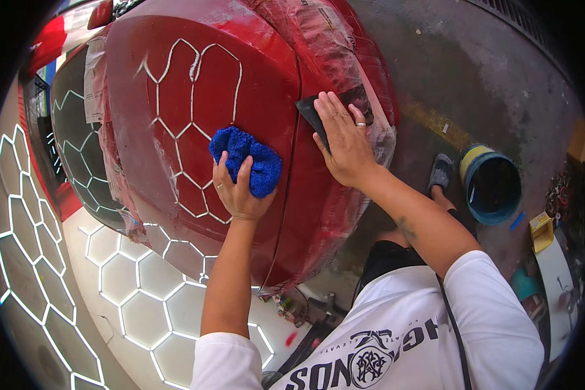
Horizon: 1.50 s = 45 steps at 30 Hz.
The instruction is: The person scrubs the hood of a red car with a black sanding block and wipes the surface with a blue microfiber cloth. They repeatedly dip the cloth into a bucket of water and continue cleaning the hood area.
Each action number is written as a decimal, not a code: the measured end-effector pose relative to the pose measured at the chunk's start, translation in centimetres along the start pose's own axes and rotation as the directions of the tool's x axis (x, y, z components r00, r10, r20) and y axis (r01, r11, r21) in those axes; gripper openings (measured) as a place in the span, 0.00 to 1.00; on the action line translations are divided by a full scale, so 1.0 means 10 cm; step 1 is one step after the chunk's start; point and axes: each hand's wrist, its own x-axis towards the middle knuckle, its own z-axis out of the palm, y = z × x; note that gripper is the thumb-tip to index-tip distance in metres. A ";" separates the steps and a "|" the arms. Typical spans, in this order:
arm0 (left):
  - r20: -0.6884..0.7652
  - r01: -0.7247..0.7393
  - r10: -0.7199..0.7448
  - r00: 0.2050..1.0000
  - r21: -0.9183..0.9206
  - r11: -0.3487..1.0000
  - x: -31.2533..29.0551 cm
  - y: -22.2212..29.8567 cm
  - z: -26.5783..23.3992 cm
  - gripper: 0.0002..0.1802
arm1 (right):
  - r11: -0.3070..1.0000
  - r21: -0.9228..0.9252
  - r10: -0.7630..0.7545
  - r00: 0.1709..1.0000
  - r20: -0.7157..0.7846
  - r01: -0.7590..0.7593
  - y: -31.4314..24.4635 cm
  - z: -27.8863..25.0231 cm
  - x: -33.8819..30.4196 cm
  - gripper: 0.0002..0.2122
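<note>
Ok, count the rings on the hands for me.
2. One on a finger of the left hand, which grips the blue cloth; one on the right hand, pressed flat on the dark sheet. Others may be hidden.

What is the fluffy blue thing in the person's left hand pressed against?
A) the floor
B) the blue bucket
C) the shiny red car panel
C: the left hand presses the blue cloth onto the red car panel, far from the bucket.

Blue bucket (pixel 493 184) with yellow rim on the concrete floor (pixel 461 71), grey shoe (pixel 441 172) just beside it. Yellow container (pixel 541 231) near the right edge. Hexagonal light panels (pixel 143 292) lower left.
</note>
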 end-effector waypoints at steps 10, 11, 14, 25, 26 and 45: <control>0.023 0.017 -0.017 1.000 0.013 1.000 -0.04 -0.02 0.00 0.49 | 0.888 0.456 0.215 0.927 -0.308 -0.054 0.11 -0.34 0.69 0.22; 0.021 0.025 -0.025 0.999 -0.001 1.000 -0.04 -0.03 0.01 0.49 | 0.703 0.693 0.390 0.901 -0.189 -0.159 0.14 -0.35 0.66 0.22; 0.019 0.034 -0.033 0.999 -0.020 0.999 -0.03 -0.03 0.01 0.49 | 0.032 0.948 0.568 0.786 0.244 -0.318 0.22 -0.41 0.58 0.24; 0.024 0.010 -0.010 1.000 0.017 1.000 -0.03 -0.01 -0.02 0.47 | 0.999 -0.017 -0.028 0.998 -0.049 0.027 0.08 0.03 0.03 0.29; 0.023 0.013 -0.014 1.000 0.019 1.000 -0.04 0.00 -0.02 0.47 | 1.000 0.001 -0.002 1.000 -0.009 0.002 0.06 0.01 -0.12 0.30; 0.011 0.097 -0.097 0.995 -0.010 0.995 0.03 -0.04 -0.05 0.47 | 0.977 0.171 0.138 0.990 -0.026 -0.131 -0.03 -0.17 1.09 0.27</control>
